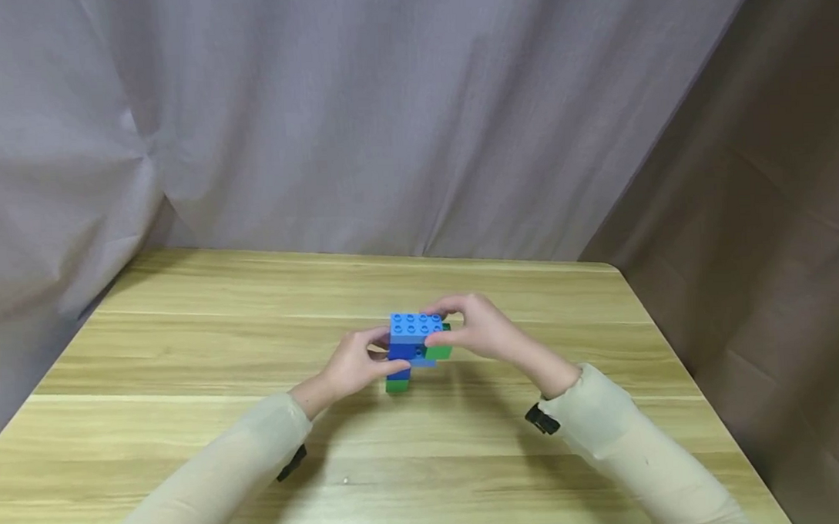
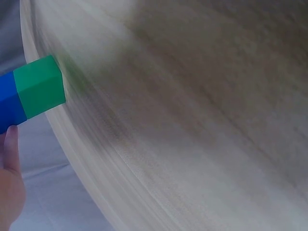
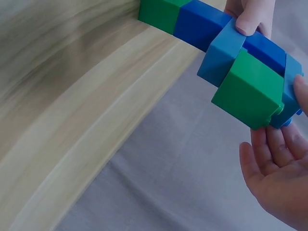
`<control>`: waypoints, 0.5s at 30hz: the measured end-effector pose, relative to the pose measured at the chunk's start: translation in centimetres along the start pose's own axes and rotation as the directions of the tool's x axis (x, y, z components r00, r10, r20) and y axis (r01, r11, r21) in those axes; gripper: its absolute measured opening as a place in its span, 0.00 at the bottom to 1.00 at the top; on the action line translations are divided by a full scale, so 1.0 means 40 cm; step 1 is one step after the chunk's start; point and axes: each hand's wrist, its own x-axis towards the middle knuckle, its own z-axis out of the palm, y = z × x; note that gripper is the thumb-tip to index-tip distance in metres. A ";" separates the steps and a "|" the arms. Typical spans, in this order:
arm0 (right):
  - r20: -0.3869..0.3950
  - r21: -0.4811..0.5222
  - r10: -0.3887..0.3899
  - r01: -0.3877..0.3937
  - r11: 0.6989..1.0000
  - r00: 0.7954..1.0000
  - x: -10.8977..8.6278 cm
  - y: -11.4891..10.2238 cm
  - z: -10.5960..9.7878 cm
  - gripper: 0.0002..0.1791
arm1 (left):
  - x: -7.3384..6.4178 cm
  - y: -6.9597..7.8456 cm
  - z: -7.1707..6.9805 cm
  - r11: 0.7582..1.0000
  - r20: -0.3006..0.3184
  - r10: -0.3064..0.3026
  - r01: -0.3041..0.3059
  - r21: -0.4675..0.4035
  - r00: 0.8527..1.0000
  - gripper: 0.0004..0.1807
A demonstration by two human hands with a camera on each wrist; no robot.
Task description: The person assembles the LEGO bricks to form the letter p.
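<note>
A stack of toy building blocks is held over the table between both hands. Its top is a light blue block with studs; under it come a dark blue block and a second light blue block. At the lower end are another dark blue block and a green block. A second green block sits on the right side. My left hand grips the stack's middle from the left. With thumb and fingertips, my right hand pinches the top light blue block's right end.
The wooden table spans the lower view, its rounded far-right corner visible. A grey curtain hangs behind its back edge, and a darker curtain hangs along the right. Black straps show at the wrists.
</note>
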 end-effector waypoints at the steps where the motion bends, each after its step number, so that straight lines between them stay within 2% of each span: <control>1: -0.002 -0.007 -0.009 0.009 1.000 1.000 -0.001 -0.001 0.001 0.23 | -0.001 0.000 0.000 1.000 0.000 -0.001 0.001 0.001 1.000 0.25; 15: -0.009 -0.014 -0.028 0.028 1.000 1.000 -0.010 0.000 0.006 0.21 | -0.006 -0.001 0.009 1.000 0.005 0.004 -0.003 -0.014 1.000 0.27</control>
